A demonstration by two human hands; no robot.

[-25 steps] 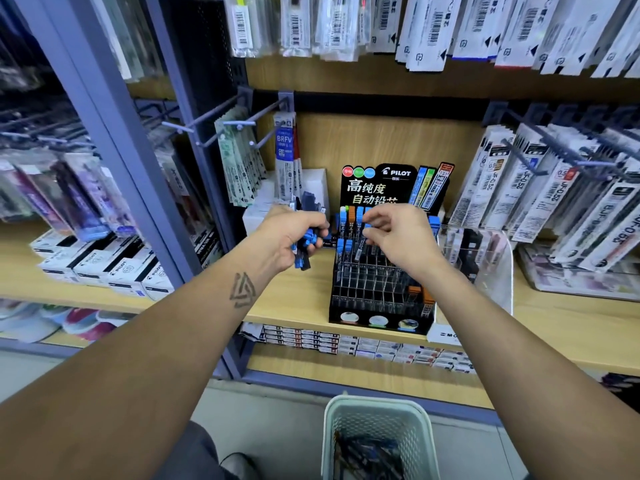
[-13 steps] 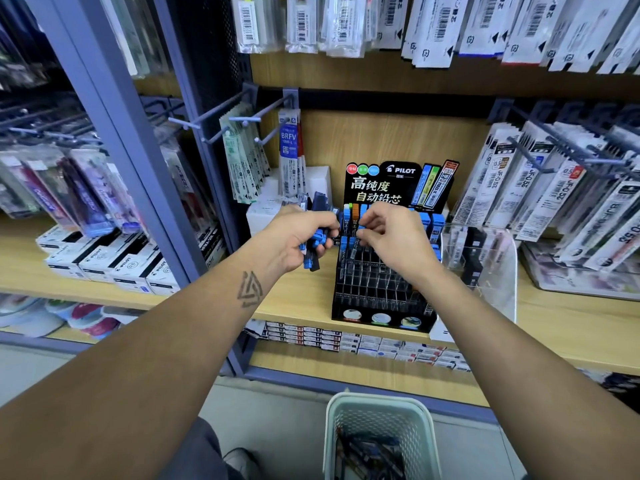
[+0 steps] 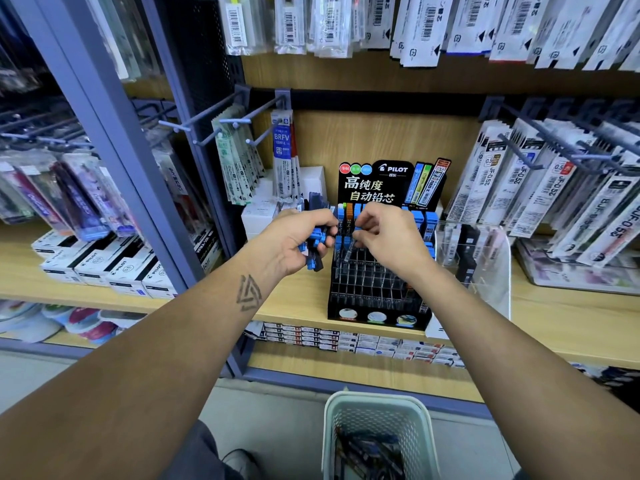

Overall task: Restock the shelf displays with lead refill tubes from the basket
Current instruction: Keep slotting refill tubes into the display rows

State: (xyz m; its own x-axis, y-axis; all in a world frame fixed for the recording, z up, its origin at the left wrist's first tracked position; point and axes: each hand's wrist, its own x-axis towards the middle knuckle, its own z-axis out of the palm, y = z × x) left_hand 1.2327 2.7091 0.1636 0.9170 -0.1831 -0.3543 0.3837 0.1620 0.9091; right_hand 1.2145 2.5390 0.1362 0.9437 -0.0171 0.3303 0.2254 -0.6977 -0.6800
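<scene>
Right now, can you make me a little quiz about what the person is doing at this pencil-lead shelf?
1. True or false: the left hand holds a bunch of blue-capped lead tubes.
2. Where is the right hand? A) inside the basket B) at the upper rows of the black display rack C) on the hanging packets
3. Fill in: the pale mesh basket sits on the ____, below the shelf.

Key: 1 true; 2 B; 3 floor.

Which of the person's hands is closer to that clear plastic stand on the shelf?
Right. The right hand is over the black Pilot rack, just left of the clear stand; the left hand, holding tubes, is farther left.
</scene>
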